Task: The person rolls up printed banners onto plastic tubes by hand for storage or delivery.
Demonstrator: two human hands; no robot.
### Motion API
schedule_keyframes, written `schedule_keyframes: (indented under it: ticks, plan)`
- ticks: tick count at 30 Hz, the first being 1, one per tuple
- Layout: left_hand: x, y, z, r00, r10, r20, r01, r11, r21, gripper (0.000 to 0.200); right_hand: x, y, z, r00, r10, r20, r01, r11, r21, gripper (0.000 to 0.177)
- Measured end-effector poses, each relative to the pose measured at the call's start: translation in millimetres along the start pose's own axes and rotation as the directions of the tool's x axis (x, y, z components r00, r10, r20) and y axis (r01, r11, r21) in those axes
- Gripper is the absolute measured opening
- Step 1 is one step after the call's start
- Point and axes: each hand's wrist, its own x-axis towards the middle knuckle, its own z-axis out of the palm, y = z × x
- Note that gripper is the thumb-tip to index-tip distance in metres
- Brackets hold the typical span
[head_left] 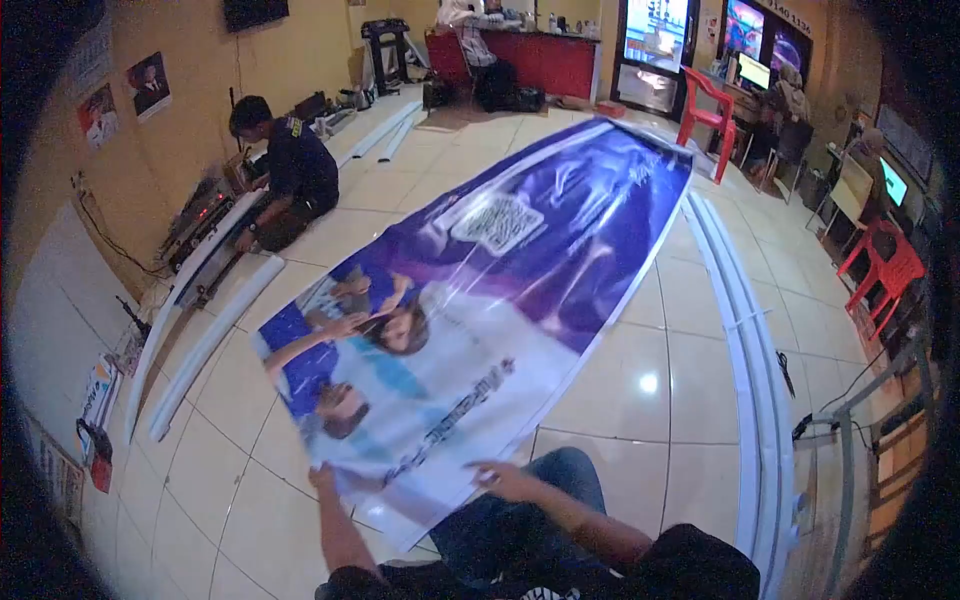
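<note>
A long printed banner (480, 285) lies across the tiled floor, purple at the far end and pale with pictured people at the near end. Its near left corner is pinched in my left hand (322, 482), slightly raised from the floor. My right hand (508, 483) is over the banner's near right edge, fingers pointing left and partly curled. A small pale spot shows at those fingers, but I cannot tell what it is. My jeans-clad leg (565, 480) is bent beside the right edge, partly under the banner.
Long white strips (735, 330) run along the right, with black scissors (785, 373) beside them. At left, a person (290, 165) crouches by a machine and long white pieces (215, 345). Red chairs (708, 110), a red counter (535, 68) and seated people are farther back.
</note>
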Motion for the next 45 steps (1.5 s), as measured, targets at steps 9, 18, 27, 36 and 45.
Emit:
schedule_keyframes:
  ticks: [9, 18, 27, 36, 45]
  plan:
    - [-167, -182, -62, 0.988, -0.153, 0.008, 0.153, 0.984, -0.089, 0.044, 170, 154, -65, 0.914, 0.002, -0.405, -0.315, 0.633, -0.707, 0.070]
    - [-251, -204, -67, 0.997, 0.057, 0.059, -0.067, 0.982, 0.179, 0.038, 142, 181, -102, 0.985, -0.146, -0.096, 0.000, 0.550, -0.835, 0.071]
    - [-454, -40, -65, 0.876, -0.477, 0.073, 0.362, 0.548, -0.754, 0.054, 93, 145, 60, 0.659, -0.243, 0.711, 0.751, 0.253, -0.610, 0.095]
    - [-496, -38, -77, 0.955, -0.290, 0.062, 0.223, 0.561, -0.797, 0.044, 85, 135, 153, 0.594, -0.253, 0.764, 0.785, -0.027, -0.619, 0.076]
    - [-478, -66, -73, 0.950, -0.311, -0.004, 0.227, 0.703, -0.674, 0.023, 82, 117, 130, 0.503, -0.236, 0.831, 0.864, 0.123, -0.488, 0.047]
